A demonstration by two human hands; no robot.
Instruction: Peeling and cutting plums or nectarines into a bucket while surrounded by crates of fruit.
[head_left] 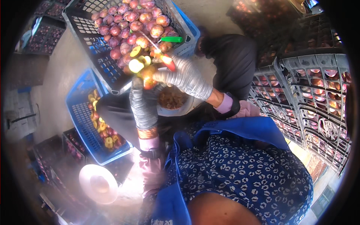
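My left hand (143, 102), in a grey knit glove, grips a red-and-yellow fruit (148, 76) above my lap. My right hand (184, 77), also gloved, holds a small knife (153, 44) with a red handle, its blade pointing up-left over the fruit. Cut yellow fruit halves (136, 64) sit just beside the blade. Behind them a dark plastic crate (95, 45) is heaped with whole red fruits (129, 22). A white bowl (176, 108) of brown pits lies under my hands.
A blue crate (80, 120) with cut fruit halves stands at the left. Grey trays (315, 93) of laid-out halves are stacked at the right. Another person in dark clothes (232, 60) crouches behind. A green-handled tool (170, 39) lies on the fruits. A white round lid (98, 183) sits lower left.
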